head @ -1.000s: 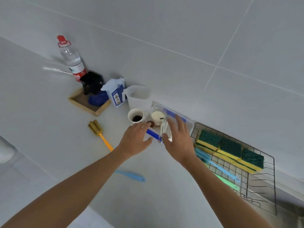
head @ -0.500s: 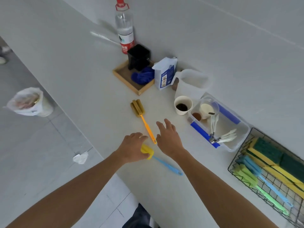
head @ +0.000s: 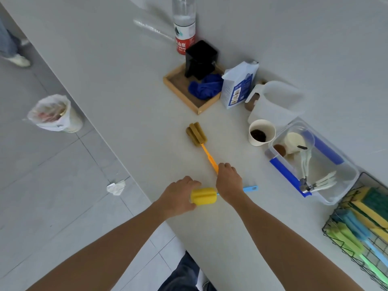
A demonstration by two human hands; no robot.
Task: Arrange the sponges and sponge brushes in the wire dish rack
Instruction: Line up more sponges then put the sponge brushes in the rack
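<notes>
Near the counter's front edge, the person's left hand [head: 180, 198] is curled around the yellow foam head of a blue-handled sponge brush [head: 203, 195], while the right hand [head: 228, 181] closes its fingers on the end of the handle of an orange-handled sponge brush [head: 206, 153]. Whether either brush has left the countertop [head: 126, 80] cannot be told. The wire dish rack [head: 327, 232] sits well apart at the far right, already holding green-and-yellow sponges [head: 369, 204] at the back and several long-handled brushes in front of them.

To do this pickup well, it seems wise to shift the left hand's grip from the soft head to the stiff handle, since foam squashes and gives poor control. Both brushes would best travel handle-parallel to those already racked, heads at the same end, so that they nest.

The yellow head is a smooth cylinder of dense foam; the orange brush ends in a cluster of olive-brown foam strips, ribbed and duller. Both handles look like thin, flat moulded plastic, the blue one pierced with a hanging hole. The rack is dark open wire.
</notes>
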